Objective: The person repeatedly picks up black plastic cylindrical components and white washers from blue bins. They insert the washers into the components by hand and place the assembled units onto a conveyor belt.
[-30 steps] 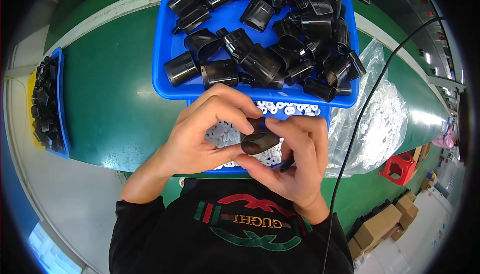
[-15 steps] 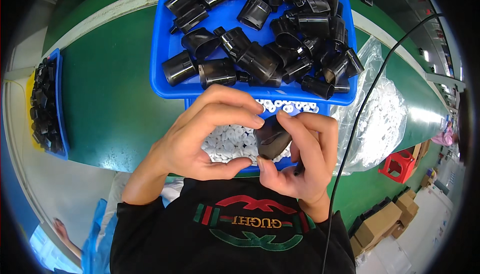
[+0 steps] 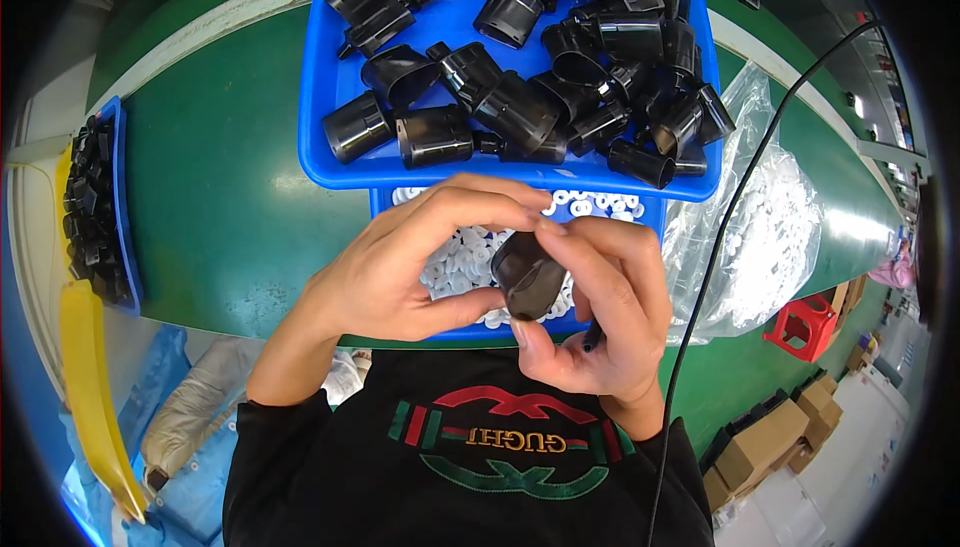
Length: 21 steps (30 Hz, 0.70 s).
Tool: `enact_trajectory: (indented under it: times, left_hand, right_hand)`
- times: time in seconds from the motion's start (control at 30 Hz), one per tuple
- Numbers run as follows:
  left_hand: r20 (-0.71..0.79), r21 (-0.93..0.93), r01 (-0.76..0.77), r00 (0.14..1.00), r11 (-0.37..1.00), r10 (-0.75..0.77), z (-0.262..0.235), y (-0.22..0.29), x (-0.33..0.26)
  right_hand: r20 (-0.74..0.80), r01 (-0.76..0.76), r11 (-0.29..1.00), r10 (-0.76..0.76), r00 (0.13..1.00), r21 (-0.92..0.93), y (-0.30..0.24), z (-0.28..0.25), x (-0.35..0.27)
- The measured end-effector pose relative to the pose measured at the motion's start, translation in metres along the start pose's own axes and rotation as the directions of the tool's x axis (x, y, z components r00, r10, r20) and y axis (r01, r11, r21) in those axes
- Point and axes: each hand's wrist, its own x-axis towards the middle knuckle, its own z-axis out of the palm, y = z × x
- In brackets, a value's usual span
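A black plastic cup-shaped part (image 3: pixel 529 275) is held between both hands close to my chest. My left hand (image 3: pixel 400 267) pinches its left side with thumb and fingers arched over the top. My right hand (image 3: pixel 600 317) wraps it from the right, its fingertips meeting the left ones above the part. Right under the hands a small blue tray (image 3: pixel 655 215) holds several small white rings (image 3: pixel 455 257). Farther off, a larger blue tray (image 3: pixel 320 117) is piled with several black parts (image 3: pixel 520 107) of the same kind.
A green table (image 3: pixel 220 207) carries the trays. A clear plastic bag of white rings (image 3: pixel 770 237) lies at the right, crossed by a black cable (image 3: pixel 740 187). At the left edge another blue tray of black pieces (image 3: pixel 90 207) and a yellow strip (image 3: pixel 85 377). Cardboard boxes (image 3: pixel 770 437) and a red stool (image 3: pixel 800 327) stand on the floor.
Both hands have kept hold of the black part and turned it a little, so it now sits more upright between the fingertips. The view has shifted slightly.
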Motion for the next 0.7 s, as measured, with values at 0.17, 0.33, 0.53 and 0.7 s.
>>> enact_trajectory:
  times: [0.17, 0.33, 0.53, 0.7]
  left_hand:
    - [0.007, -0.028, 0.106, 0.994, 0.994, -0.105, 0.001, 0.004, -0.004]
    - [0.093, 0.228, -0.080, 0.994, 0.970, 0.060, -0.004, 0.004, 0.003]
    - [0.114, 0.047, 0.144, 0.982, 0.988, -0.149, 0.005, 0.000, -0.009]
    - [0.118, 0.106, 0.183, 0.974, 0.977, -0.195, 0.008, -0.001, -0.012]
  right_hand:
    - [-0.024, -0.012, 0.995, 0.014, 1.000, 0.099, -0.003, -0.006, 0.002]
    - [-0.329, 0.286, 0.793, -0.115, 0.937, 0.538, 0.002, -0.013, -0.002]
    - [-0.368, 0.315, 0.509, 0.002, 0.930, 0.801, -0.025, -0.016, 0.014]
    - [-0.284, 0.269, 0.520, -0.051, 0.957, 0.811, -0.015, 0.003, 0.016]
